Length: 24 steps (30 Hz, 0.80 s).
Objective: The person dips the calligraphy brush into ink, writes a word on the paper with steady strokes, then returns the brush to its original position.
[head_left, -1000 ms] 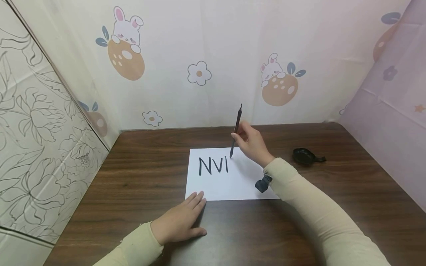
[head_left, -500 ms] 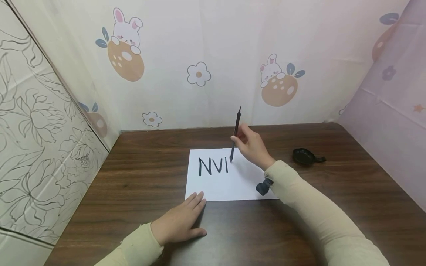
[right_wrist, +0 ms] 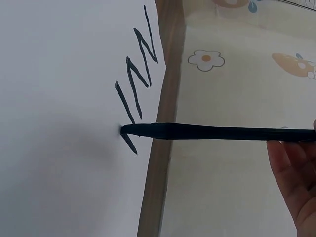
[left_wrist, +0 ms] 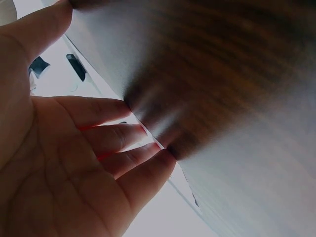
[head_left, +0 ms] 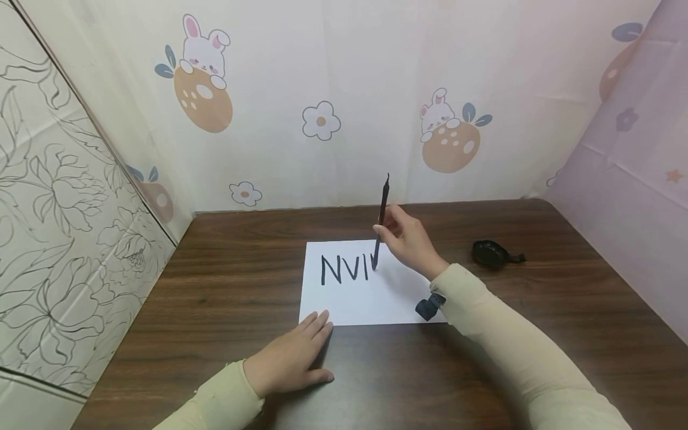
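Observation:
My right hand pinches a dark calligraphy brush partway up its shaft. The brush stands nearly upright, its top leaning slightly right, with its tip on a white sheet of paper. Black letters reading NVI run across the upper left of the sheet. In the right wrist view, the brush meets the paper at the end of a fresh slanting stroke. My left hand lies flat with spread thumb, fingertips on the sheet's near left corner and palm over the table.
A small black dish with a short handle sits right of the paper on the brown wooden table. A curtain printed with rabbits and flowers hangs behind. A black wrist device sits at the right cuff.
The right hand and brush have moved down toward the near side, leaving a new black stroke right of the I. My left hand has stayed in place.

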Each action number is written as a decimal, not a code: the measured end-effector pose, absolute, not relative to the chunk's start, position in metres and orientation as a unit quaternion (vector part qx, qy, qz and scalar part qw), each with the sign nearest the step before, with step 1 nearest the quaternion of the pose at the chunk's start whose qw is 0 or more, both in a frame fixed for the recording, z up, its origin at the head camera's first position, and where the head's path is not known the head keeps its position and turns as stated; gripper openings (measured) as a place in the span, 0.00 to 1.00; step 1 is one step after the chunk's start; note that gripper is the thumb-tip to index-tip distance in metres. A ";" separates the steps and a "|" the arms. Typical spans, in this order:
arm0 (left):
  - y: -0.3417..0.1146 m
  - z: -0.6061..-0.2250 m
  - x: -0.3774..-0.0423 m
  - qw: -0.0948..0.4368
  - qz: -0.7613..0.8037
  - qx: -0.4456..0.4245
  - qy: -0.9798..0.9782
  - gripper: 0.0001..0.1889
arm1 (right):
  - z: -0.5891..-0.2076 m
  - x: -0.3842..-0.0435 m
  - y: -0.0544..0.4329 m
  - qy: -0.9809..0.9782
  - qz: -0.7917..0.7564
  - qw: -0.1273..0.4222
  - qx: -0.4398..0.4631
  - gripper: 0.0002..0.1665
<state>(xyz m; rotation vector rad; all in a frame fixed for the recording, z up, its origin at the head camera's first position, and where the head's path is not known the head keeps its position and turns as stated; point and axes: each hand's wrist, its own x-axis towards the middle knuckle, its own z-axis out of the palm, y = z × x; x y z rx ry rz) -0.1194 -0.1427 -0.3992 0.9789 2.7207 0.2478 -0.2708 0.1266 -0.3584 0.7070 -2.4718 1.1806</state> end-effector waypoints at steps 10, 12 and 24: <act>-0.144 -0.401 -0.120 0.116 0.085 0.336 0.931 0.43 | -0.360 -0.267 0.129 -0.863 0.412 0.148 0.250 0.10; -0.144 -0.401 -0.120 0.117 0.085 0.336 0.931 0.43 | -0.360 -0.265 0.129 -0.864 0.414 0.144 0.248 0.10; -0.143 -0.400 -0.120 0.124 0.088 0.334 0.930 0.43 | -0.356 -0.258 0.130 -0.862 0.415 0.140 0.255 0.10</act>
